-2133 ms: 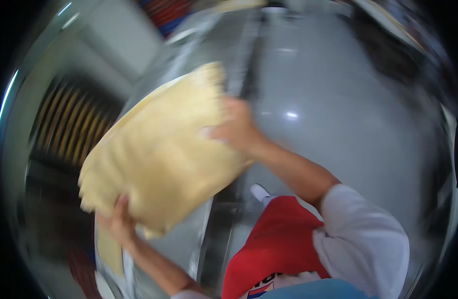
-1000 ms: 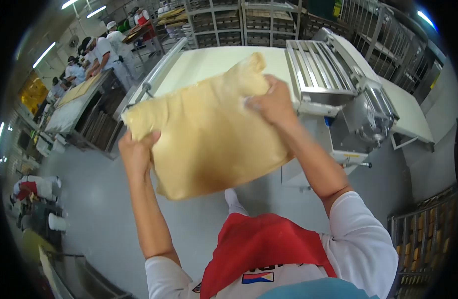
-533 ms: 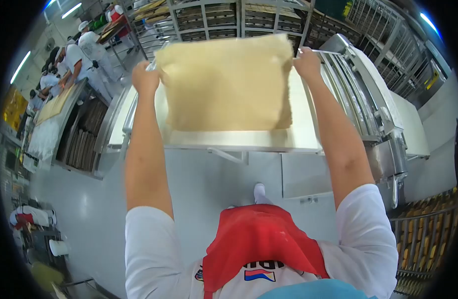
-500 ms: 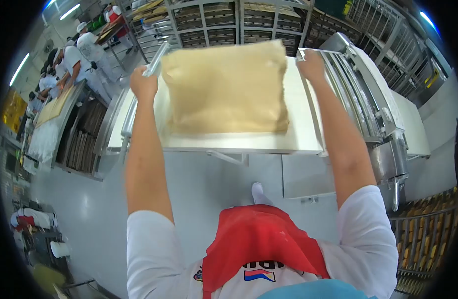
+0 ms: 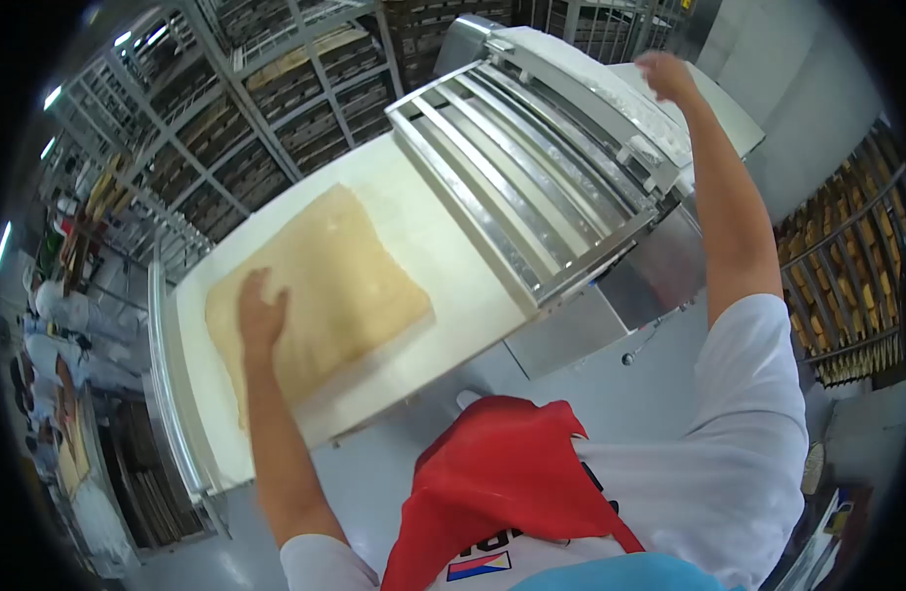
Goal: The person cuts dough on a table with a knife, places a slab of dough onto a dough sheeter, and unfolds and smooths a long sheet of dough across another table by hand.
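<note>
A thin, pale sheet of dough (image 5: pixel 345 266) lies on the white belt (image 5: pixel 473 295) of a dough sheeter. My left hand (image 5: pixel 263 313) is over its left part with fingers spread, holding nothing; whether it touches the dough I cannot tell. At the upper right, my right hand (image 5: pixel 667 79) is raised by the white, flour-dusted top tray (image 5: pixel 591 84) of the machine. Its fingers look curled and slightly blurred, and anything within them is hidden. Between my hands is the metal slatted guard (image 5: pixel 517 182) of the sheeter.
Metal racks with trays (image 5: pixel 295 79) stand behind the belt. On the right is a rack with rows of golden-brown baked goods (image 5: pixel 837 266). Several people in white (image 5: pixel 69 315) work at a table at far left. A metal bar (image 5: pixel 167 379) edges the belt's left end.
The dough sheet, blurred in motion earlier, lies on the belt now. My left hand left the metal bar and came over the dough. My right hand went from the guard to the top tray. My view turned right.
</note>
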`<state>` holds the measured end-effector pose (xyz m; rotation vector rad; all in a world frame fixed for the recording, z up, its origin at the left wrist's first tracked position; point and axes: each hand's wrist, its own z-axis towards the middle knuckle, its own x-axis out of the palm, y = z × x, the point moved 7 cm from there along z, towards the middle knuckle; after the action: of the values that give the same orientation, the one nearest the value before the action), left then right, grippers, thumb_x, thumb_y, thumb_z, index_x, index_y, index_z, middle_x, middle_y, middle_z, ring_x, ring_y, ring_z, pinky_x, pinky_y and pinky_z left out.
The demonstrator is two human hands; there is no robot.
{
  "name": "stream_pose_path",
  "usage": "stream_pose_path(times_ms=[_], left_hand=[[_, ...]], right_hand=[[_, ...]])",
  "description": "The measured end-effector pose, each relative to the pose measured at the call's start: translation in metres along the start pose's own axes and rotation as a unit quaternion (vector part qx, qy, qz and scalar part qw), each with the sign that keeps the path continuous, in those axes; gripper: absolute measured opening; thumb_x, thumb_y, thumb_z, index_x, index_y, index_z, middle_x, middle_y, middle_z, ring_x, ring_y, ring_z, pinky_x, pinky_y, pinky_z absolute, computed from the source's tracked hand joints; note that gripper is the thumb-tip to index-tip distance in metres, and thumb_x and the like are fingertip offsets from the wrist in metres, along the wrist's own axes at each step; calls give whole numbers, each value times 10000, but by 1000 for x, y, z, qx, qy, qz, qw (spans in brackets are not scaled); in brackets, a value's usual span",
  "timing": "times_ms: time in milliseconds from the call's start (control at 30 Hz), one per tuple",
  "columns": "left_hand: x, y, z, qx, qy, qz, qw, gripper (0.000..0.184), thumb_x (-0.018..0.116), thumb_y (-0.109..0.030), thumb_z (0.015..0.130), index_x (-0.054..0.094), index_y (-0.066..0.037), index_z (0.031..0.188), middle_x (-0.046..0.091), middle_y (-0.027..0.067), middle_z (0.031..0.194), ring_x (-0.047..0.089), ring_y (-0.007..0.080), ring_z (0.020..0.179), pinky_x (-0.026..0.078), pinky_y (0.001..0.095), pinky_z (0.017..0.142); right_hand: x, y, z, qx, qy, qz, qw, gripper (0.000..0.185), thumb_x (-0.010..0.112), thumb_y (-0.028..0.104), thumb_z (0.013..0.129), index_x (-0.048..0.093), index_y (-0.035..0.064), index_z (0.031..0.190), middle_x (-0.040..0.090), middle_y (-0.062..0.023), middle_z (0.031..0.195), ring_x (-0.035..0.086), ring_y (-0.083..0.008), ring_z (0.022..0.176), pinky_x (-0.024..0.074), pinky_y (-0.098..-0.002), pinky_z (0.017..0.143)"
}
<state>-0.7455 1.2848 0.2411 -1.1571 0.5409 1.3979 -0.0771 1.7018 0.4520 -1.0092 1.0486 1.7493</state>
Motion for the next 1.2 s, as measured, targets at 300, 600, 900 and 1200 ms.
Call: stream_pose_path(times_ms=[300, 600, 900, 1200], left_hand=[[94, -100, -22, -76, 194, 127, 970, 688, 350, -533, 1015, 261, -144, 1575, 149, 121, 1662, 106, 373, 1526, 67, 626, 1195], [79, -29, -57, 14, -36, -51, 998, 484, 642, -348, 932, 586, -116, 1353, 406, 144, 1544, 348, 357, 1438, 280, 506, 1183], [-185, 25, -111, -178, -204, -48, 961, 319, 670, -190, 939, 666, -87, 1241, 546, 141, 1430, 499, 296, 1341, 409, 412, 1099], [-166, 38, -570, -494, -34, 216, 842, 347, 658, -108, 902, 637, 13, 1226, 457, 253, 1470, 435, 418, 1349, 367, 497, 1111]], right_hand=[[117, -96, -23, -178, 256, -198, 929, 277, 508, 154, 928, 672, 34, 1117, 665, -227, 1133, 631, -398, 1061, 478, -460, 937], [112, -203, 19, -27, 143, 109, 983, 373, 614, 144, 837, 646, 34, 1193, 698, -205, 1002, 653, -380, 1008, 506, -440, 899], [208, 43, 40, -71, -140, 158, 975, 282, 669, 340, 867, 731, 79, 954, 715, -133, 937, 676, -242, 805, 520, -402, 632], [372, 326, -137, -320, 100, 143, 931, 208, 571, 68, 878, 666, -27, 1038, 690, -142, 930, 658, -197, 814, 533, -338, 662]])
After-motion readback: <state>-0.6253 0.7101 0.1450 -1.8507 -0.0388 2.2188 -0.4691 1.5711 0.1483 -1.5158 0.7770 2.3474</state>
